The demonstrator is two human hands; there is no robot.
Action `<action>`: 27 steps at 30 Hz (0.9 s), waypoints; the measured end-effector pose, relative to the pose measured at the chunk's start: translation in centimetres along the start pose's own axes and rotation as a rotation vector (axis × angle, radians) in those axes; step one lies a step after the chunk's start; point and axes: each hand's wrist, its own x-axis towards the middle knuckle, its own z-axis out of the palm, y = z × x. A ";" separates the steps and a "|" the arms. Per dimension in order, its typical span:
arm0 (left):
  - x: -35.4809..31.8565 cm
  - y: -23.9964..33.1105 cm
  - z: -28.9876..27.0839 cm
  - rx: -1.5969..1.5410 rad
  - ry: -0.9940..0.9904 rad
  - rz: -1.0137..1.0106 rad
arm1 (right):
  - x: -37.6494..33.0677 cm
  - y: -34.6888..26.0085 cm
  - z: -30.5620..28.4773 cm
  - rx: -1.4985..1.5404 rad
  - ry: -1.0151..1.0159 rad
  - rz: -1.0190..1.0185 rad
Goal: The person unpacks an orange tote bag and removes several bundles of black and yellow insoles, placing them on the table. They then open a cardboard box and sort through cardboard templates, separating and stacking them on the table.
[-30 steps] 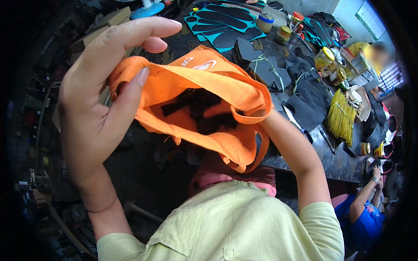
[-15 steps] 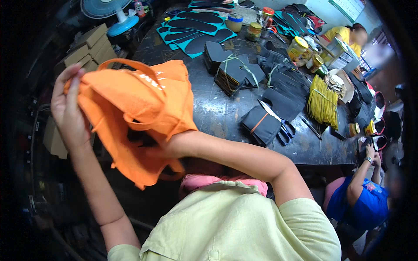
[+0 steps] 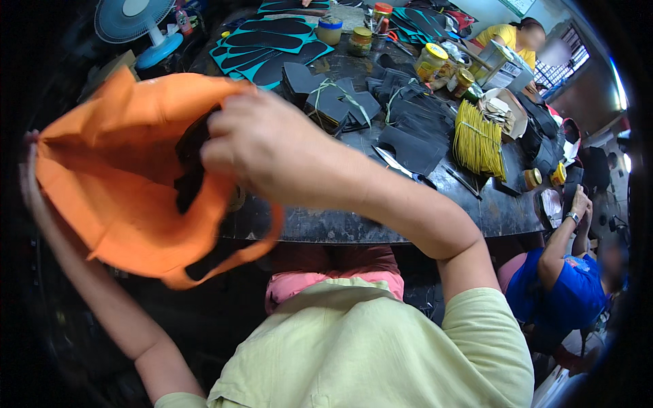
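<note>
An orange cloth bag (image 3: 129, 129) with loop handles hangs in front of me on the left, its mouth spread wide. My left hand (image 3: 30, 160) is at the picture's dim left rim, closed on the bag's edge. At the opposite side of the opening is my right hand (image 3: 255, 146), blurred, with its fingers curled. Against those fingers, at the bag's mouth, lies a dark thing (image 3: 192, 163) whose kind I cannot make out. One handle (image 3: 252, 248) dangles below my right wrist.
On the black table (image 3: 306, 221) lie tied black cut pieces (image 3: 330, 102), teal-and-black sheets (image 3: 272, 37), scissors (image 3: 394, 162), a yellow strip bundle (image 3: 479, 139) and several jars (image 3: 430, 61). A fan (image 3: 136, 17) stands back left. Two people sit to the right.
My right hand has come up out of the bag to its rim, with a dark thing beside the fingers. My left hand and the bag have swung left, and the mouth gapes wider.
</note>
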 end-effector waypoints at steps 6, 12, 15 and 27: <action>-11.7 6.5 10.7 -0.703 -0.538 0.016 | 4.7 1.0 -0.1 0.060 0.357 0.048; -10.7 5.8 14.7 -1.104 -0.938 -0.366 | 5.5 2.3 5.3 0.450 0.091 0.138; -11.4 7.0 10.4 -0.664 -0.337 -0.258 | 4.6 4.2 6.2 0.602 0.291 0.419; -24.2 -3.5 11.4 0.455 -0.632 0.078 | 5.0 5.4 10.6 1.327 0.081 0.897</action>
